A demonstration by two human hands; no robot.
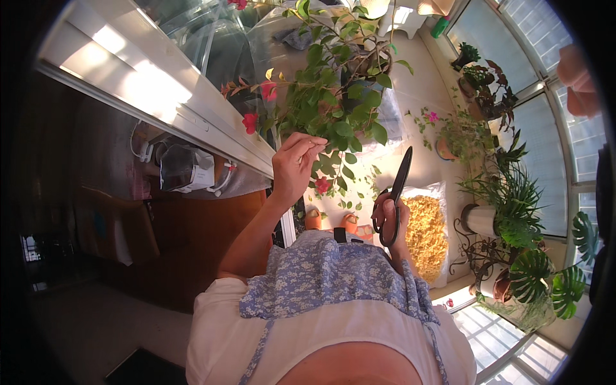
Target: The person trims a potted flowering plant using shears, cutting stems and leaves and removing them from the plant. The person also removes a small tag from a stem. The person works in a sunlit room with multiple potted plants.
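A bougainvillea (pixel 313 101) with green leaves and red-pink bracts spreads before me, its branches hanging toward my body. My left hand (pixel 296 161) is at the lower foliage, with thumb and fingertips pinched on a thin sprig; the exact point of grip is partly hidden by the fingers. In my right hand (pixel 392 216) is a pair of black scissors (pixel 402 175), blades pointing up and away, together or nearly so. The scissors are apart from the plant, to the right of its hanging branches. I wear a blue floral apron (pixel 332 274).
Cut leaves (pixel 358 190) and orange slippers (pixel 350 222) lie on the floor. A white sheet bears yellow dried pieces (pixel 426 236) at right. Potted plants (pixel 510 192) line the windows. A sliding door frame (pixel 159 96) stands left. A blurred pinkish shape (pixel 577 82) sits at the right rim.
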